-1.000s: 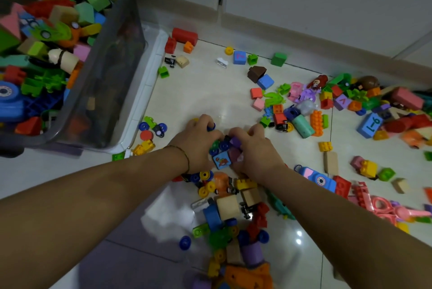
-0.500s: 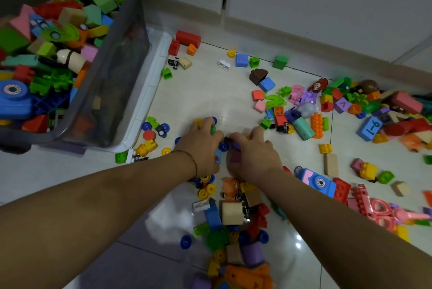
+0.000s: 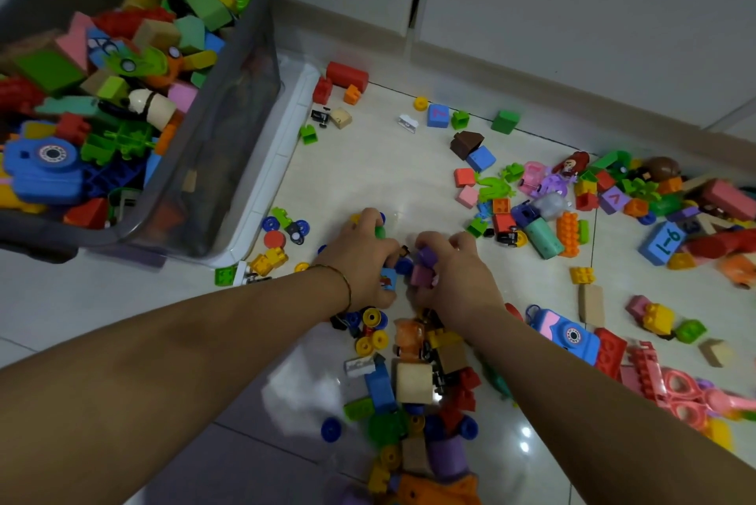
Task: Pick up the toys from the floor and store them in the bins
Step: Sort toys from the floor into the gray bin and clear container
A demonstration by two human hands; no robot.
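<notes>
Left hand (image 3: 362, 259) and right hand (image 3: 454, 277) each clutch small blocks (image 3: 421, 274); bin (image 3: 245, 128) sits up-left, so left hand's closer.

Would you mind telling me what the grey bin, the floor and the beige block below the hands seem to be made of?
The grey bin looks like translucent plastic: toys show dimly through its wall. The floor looks like glazed tile: glossy, with reflections and grout lines. The beige block could be wood or matte plastic; its dull surface leaves that open.
</notes>
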